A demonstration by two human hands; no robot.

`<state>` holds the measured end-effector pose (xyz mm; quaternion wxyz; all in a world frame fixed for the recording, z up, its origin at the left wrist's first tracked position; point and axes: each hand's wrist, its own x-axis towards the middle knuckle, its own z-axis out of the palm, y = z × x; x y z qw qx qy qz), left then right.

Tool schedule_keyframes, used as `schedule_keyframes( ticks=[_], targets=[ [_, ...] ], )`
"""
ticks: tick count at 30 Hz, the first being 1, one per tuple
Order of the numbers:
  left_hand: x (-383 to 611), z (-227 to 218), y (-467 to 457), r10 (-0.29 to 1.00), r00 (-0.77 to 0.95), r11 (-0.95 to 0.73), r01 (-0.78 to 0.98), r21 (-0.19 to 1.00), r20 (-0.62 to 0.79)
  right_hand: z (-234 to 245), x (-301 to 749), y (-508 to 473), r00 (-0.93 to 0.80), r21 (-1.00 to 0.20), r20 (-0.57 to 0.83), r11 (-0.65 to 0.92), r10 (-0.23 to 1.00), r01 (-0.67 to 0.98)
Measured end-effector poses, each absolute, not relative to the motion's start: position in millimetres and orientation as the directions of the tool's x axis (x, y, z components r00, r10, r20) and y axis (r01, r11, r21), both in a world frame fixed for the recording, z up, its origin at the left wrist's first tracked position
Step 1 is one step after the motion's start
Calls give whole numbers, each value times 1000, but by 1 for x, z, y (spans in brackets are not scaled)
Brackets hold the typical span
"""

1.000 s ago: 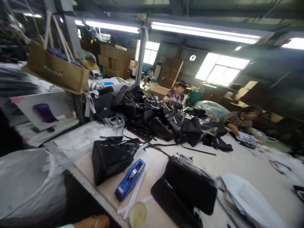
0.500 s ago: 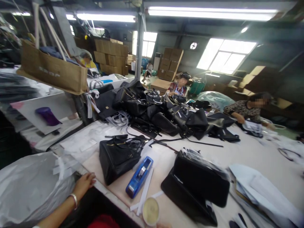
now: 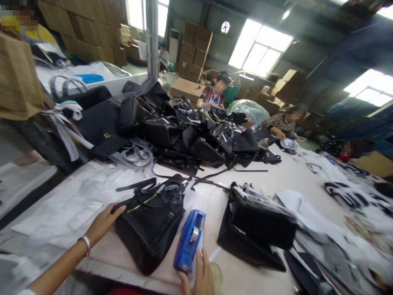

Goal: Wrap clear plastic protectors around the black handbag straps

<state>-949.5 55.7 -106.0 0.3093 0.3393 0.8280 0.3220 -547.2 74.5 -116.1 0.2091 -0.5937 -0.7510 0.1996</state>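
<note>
While the left hand [image 3: 102,223] lies open, fingertips touching the left edge of the black handbag [image 3: 150,223] on the bench [image 3: 288,184], the bag sits near the front edge. Soft, slumping leather-like shell; likely light and floppy, best taken by its top handles. Just right of it lies a blue tape dispenser [image 3: 188,241], hard plastic; the right hand [image 3: 201,276], fingers extended, touches its near end.

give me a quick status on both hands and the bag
Left hand open, fingertips on black leather handbag. Right hand at blue plastic tape dispenser. Nothing between.
</note>
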Motion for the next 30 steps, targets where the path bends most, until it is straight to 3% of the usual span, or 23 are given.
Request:
schedule_keyframes(
  ticks=[3,13,17,24,26,30],
  targets=[
    [-945,-113,50,764,-572,578,400,712,-299,-128,-572,77,-160,-476,164,220,973,851],
    [-901,-107,12,766,-603,581,498,644,-226,-152,-587,96,-199,-466,183,263,963,845],
    [-886,-116,-4,782,-587,589,585,558,-210,-150,-584,101,-190,-494,222,279,956,824],
    [-854,-132,-32,765,-568,643,697,316,-305,-151,-563,111,-267,-517,216,342,939,784],
    [-850,-133,-38,747,-570,664,651,367,-342,-153,-558,114,-294,-513,202,357,934,781],
    [-866,-129,-37,703,-585,692,435,576,-404,-156,-554,119,-346,-492,196,397,918,775]
  ],
)
